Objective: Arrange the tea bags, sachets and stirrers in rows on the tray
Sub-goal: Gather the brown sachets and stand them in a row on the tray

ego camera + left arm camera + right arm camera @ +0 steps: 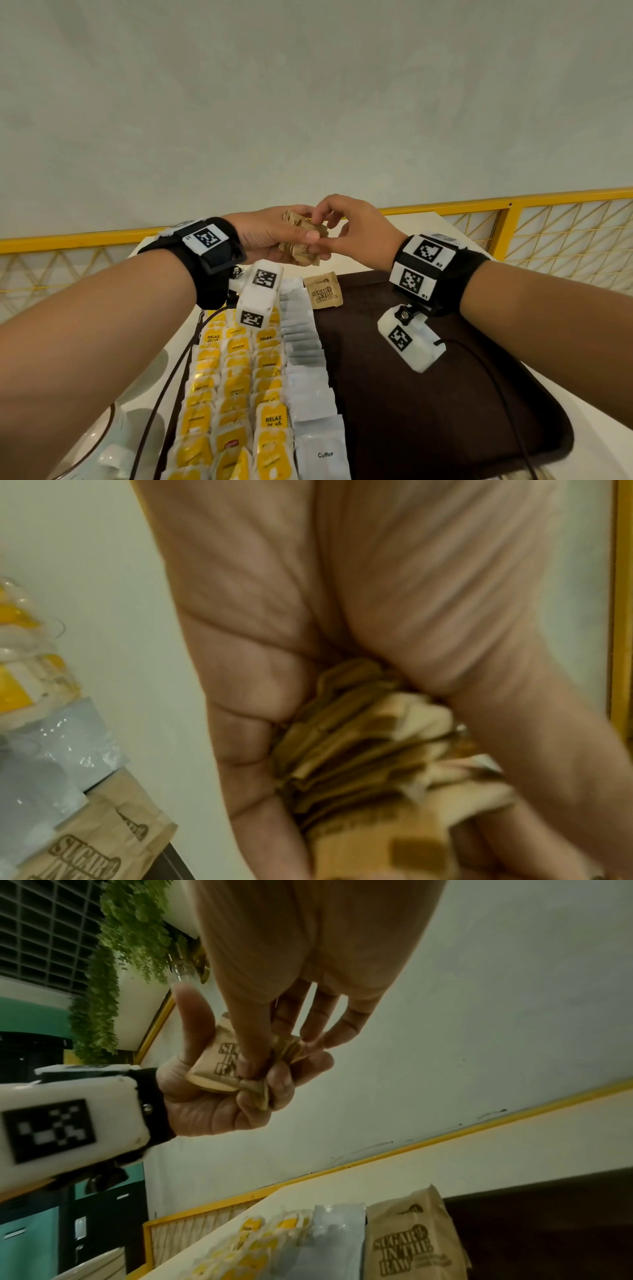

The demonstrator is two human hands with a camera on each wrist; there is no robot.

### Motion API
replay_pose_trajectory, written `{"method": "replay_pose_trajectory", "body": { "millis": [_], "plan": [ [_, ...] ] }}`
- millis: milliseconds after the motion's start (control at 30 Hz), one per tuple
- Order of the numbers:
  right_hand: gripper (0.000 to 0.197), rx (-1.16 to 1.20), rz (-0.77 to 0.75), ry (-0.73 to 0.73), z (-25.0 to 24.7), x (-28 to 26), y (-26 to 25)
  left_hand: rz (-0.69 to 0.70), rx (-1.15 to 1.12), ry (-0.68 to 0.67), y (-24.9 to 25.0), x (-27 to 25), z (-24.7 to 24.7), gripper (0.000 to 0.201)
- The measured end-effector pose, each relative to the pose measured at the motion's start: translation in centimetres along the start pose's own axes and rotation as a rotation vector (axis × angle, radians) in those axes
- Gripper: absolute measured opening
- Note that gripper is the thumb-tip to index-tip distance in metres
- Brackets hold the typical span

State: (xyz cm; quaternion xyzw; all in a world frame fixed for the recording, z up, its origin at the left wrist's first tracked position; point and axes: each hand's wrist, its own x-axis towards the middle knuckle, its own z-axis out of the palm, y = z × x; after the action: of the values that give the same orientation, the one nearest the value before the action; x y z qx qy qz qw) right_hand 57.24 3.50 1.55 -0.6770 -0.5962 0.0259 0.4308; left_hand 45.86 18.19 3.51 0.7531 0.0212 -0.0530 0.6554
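Observation:
My left hand (270, 236) grips a stack of brown sugar sachets (301, 240) above the far edge of the dark brown tray (428, 394). My right hand (339, 226) pinches one sachet of that stack (222, 1066) with thumb and forefinger. The stack's fanned edges (369, 750) fill the left wrist view. One brown sugar sachet (322, 290) lies flat at the tray's far left corner. Rows of yellow tea bags (236, 394) and a row of white coffee sachets (308, 370) cover the tray's left part. No stirrers are in view.
The tray sits on a white table (582, 411). A glass bowl (89, 445) stands at the near left. A yellow-framed lattice rail (548, 233) runs behind the table below a pale wall. Cables (496, 394) hang from both wrist cameras across the tray.

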Motion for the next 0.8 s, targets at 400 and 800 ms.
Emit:
{"method": "replay_pose_trajectory", "body": {
  "millis": [400,800],
  "plan": [
    [0.016,0.196,0.168,-0.107,-1.1,0.2,0.8,-0.023,0.035,0.324,-0.3,0.3,0.1,0.030],
    [0.037,-0.066,0.599,-0.495,2.6,-0.3,4.1,-0.343,1.115,0.119,-3.7,3.9,0.2,0.009]
  ]
}}
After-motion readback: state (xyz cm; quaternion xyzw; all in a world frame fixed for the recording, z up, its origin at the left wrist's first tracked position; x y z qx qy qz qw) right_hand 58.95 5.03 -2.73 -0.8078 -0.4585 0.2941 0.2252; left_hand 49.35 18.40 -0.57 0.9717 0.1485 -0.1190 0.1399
